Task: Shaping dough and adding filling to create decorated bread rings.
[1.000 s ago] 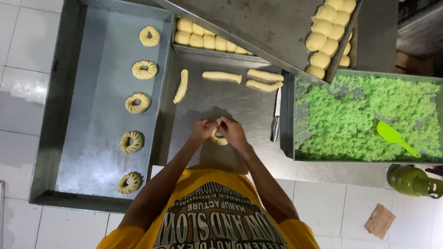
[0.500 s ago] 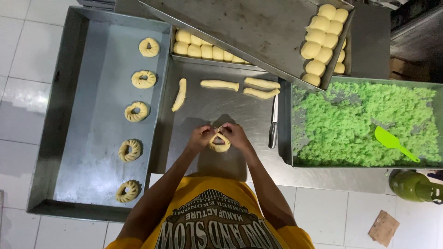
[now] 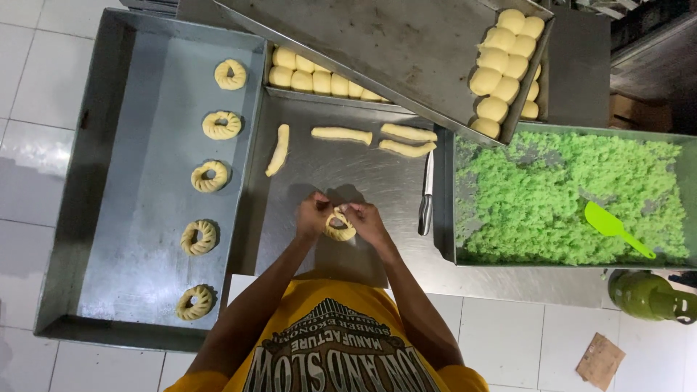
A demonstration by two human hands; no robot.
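At centre frame both hands, left (image 3: 314, 216) and right (image 3: 364, 221), pinch a dough ring (image 3: 339, 227) between closed fingertips just above the steel table (image 3: 341, 167); it looks soft, light and easily squashed, best held gently by its outer edge.

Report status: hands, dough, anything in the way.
Left hand and right hand pinch dough ring. Knife lies right, apart. Nothing blocking.

The fingers of both hands cover part of the dough ring (image 3: 339, 226). The upper tray (image 3: 377, 51) hides part of the dough-ball row (image 3: 319, 80) beneath it. The green bottle (image 3: 650, 296) is cut off by the right edge.
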